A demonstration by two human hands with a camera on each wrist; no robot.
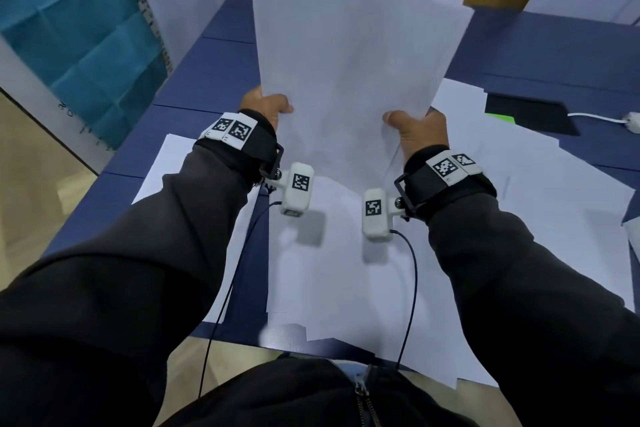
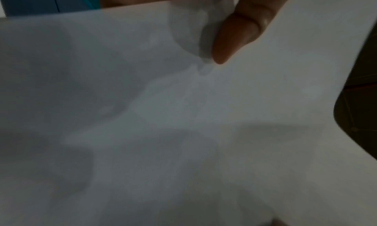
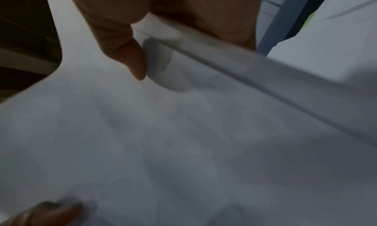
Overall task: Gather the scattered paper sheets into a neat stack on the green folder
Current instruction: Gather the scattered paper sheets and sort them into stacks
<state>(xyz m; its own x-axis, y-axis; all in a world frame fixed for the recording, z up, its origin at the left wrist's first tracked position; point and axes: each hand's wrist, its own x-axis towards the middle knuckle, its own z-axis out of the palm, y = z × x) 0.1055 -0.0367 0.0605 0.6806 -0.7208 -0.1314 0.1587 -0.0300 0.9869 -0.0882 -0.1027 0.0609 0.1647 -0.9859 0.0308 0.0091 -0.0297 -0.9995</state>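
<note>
I hold a sheaf of white paper sheets [image 1: 356, 62] upright above the table, its top edges fanned and uneven. My left hand [image 1: 268, 107] pinches its lower left edge, thumb on the near face. My right hand [image 1: 414, 130] pinches the lower right edge the same way. The left wrist view is filled by the sheaf [image 2: 183, 116] with my thumb [image 2: 234, 36] pressed on it. In the right wrist view my thumb [image 3: 122, 52] lies on the paper [image 3: 183, 132]. More loose sheets [image 1: 519, 201] lie spread on the table below. A sliver of the green folder [image 1: 502, 117] shows at the right, mostly covered.
The blue table [image 1: 194, 90] runs to a wall at the left with a teal cloth [image 1: 76, 28]. A black flat item [image 1: 530, 114] lies beside the green sliver, with a white cable and plug [image 1: 623, 121] at the far right. Sheets overhang the near table edge [image 1: 311, 336].
</note>
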